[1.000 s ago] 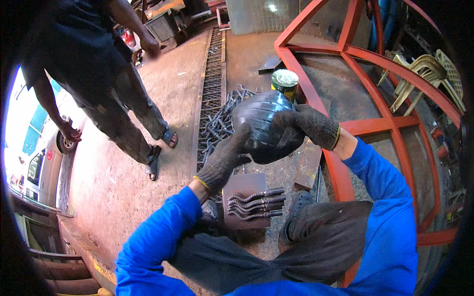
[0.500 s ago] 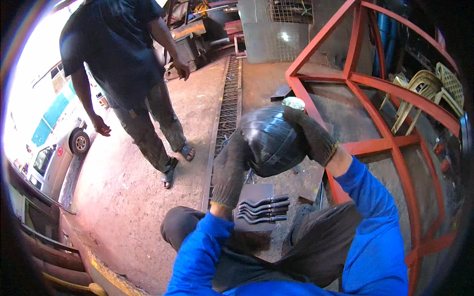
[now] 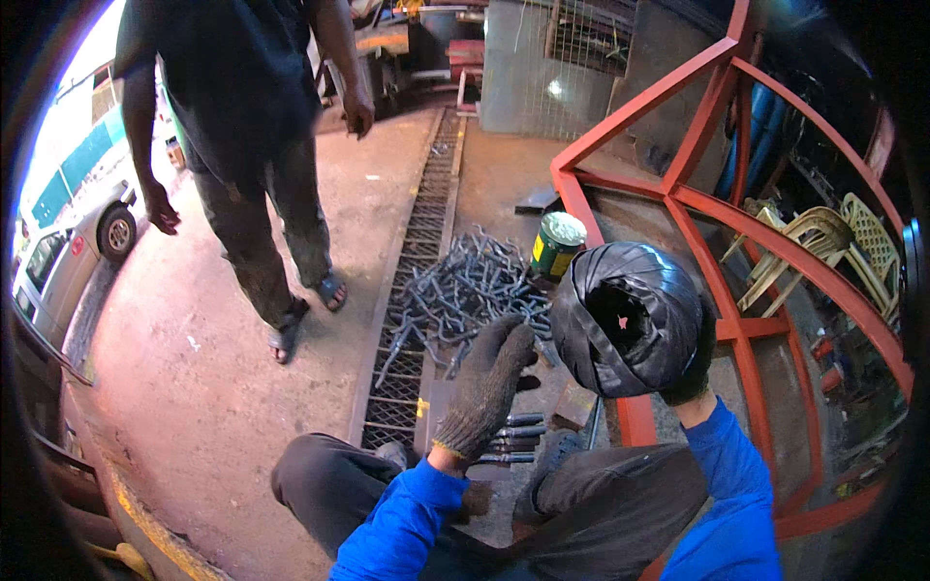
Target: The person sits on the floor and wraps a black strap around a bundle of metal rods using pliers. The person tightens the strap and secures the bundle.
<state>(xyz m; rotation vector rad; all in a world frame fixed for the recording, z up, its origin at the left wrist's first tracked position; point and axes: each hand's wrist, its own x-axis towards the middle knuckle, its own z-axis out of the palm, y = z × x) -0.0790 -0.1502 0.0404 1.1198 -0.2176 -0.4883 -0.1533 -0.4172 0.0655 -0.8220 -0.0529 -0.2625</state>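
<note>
A big roll of shiny black plastic strapping (image 3: 581, 334), its hollow centre facing me, is held up at the right. My right hand (image 3: 690, 385), in a dark knit glove, grips it from behind and below; most of its fingers are hidden by the roll. My left hand (image 3: 484, 392), gloved too, is apart from the roll, with fingers loosely stretched and nothing visible in them. Below it, several bent metal rods (image 3: 513, 432) lie side by side between my legs. Just beyond spreads a tangled heap of bent metal rods (image 3: 465, 286).
A green tub (image 3: 556, 254) with a pale top stands by the heap. Red steel framework (image 3: 668, 189) fills the right side, with plastic chairs (image 3: 814, 237) behind it. A floor grating (image 3: 412, 271) runs ahead. Another person (image 3: 242, 126) stands at the left, near a parked vehicle (image 3: 77, 242).
The roll has moved right and tilted, so its hollow centre shows. My left hand has let go and dropped away from it. The rod heap and tub have come into clear view.
</note>
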